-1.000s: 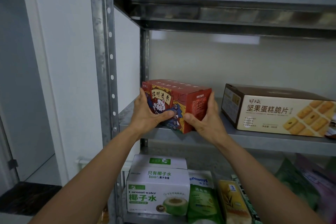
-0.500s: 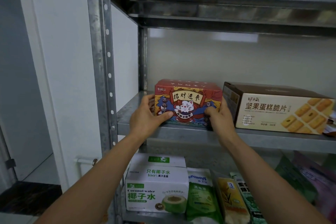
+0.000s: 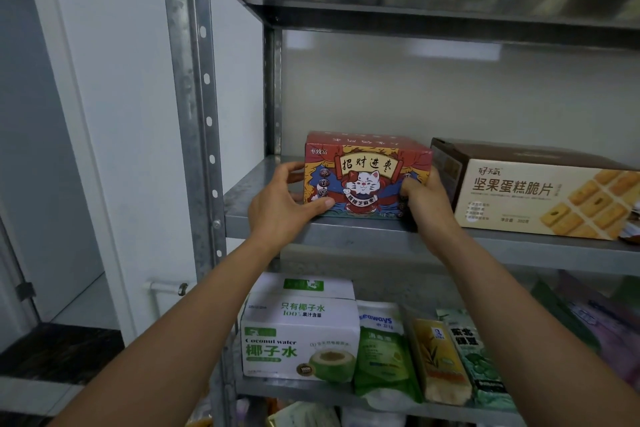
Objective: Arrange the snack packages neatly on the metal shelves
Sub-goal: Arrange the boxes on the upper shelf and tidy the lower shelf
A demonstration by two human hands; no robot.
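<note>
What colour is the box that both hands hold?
The box is mainly red, with a white cat; head view.

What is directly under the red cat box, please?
The red cat box sits on the metal shelf, left hand and right hand gripping its ends. One shelf below stands a white coconut water carton. The shelf surface beneath it is covered.

A pale wall (image 3: 433, 97) fills twelve o'clock; a white panel (image 3: 114, 114) stands at nine, a dark floor mat (image 3: 59, 354) at eight.
</note>
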